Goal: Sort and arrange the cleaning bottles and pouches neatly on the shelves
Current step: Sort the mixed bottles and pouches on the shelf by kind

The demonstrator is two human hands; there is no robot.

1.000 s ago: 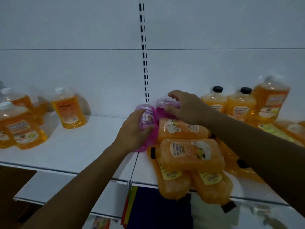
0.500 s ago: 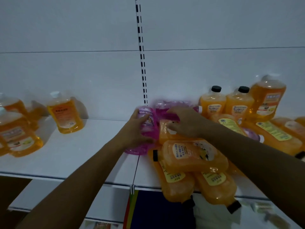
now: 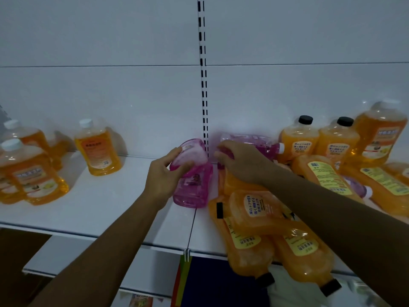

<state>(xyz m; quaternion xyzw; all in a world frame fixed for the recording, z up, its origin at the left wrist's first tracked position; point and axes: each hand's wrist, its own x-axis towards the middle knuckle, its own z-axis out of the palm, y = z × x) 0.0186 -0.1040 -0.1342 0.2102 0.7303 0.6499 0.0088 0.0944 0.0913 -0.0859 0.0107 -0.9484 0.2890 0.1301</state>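
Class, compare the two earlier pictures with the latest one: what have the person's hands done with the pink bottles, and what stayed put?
The left hand has tipped its pink bottle over, so the base now faces up toward the camera; it kept its grip throughout. The right hand stays curled on the second pink bottle lying at the back, barely shifted. The orange pile and the upright orange bottles stayed in place.

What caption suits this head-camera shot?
Both hands grip pink bottles among orange ones on a shelf.
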